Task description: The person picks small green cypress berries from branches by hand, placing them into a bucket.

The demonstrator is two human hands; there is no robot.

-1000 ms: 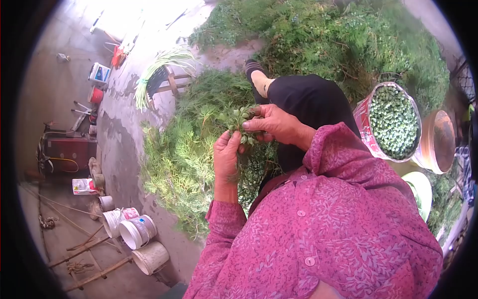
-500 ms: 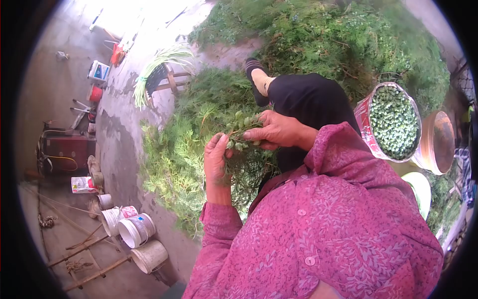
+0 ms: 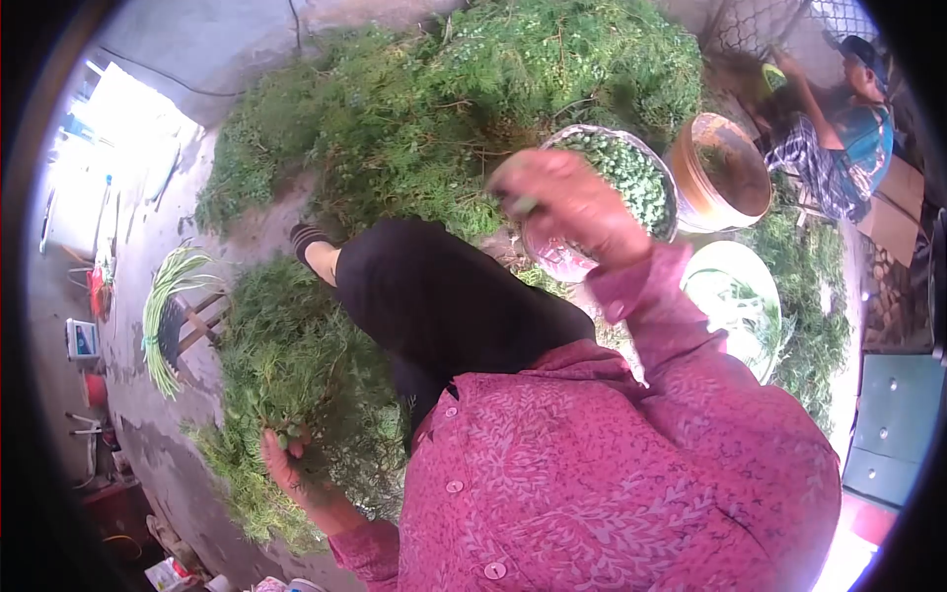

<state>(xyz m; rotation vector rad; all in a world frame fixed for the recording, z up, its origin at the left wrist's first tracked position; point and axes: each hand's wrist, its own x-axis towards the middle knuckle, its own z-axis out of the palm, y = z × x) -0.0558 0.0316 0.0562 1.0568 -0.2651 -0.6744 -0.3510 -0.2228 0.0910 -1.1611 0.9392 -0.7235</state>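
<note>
My right hand (image 3: pixel 572 202) is raised over the near-left rim of a bucket (image 3: pixel 560 259) filled with small green cones (image 3: pixel 631 187). Its fingers are curled, somewhat smeared by motion, and a bit of green cone (image 3: pixel 524 205) shows between them. Low on the left, my left hand (image 3: pixel 284 464) is closed around an evergreen sprig (image 3: pixel 288 431) with some green cones on it. Beneath that hand lies a heap of cut evergreen branches (image 3: pixel 286 335), beside my dark-trousered leg.
A larger branch pile (image 3: pixel 434 109) spreads ahead. Right of the bucket stand a tan bucket (image 3: pixel 688 163) and a pale green basin (image 3: pixel 769 296) with greenery inside. Another person (image 3: pixel 848 148) sits at far right. A stool (image 3: pixel 202 321) bears long green stalks (image 3: pixel 158 316).
My right hand has left the sprig and swung right to the cone bucket. The left hand, still with the sprig, sits lower and farther left. The view has turned right.
</note>
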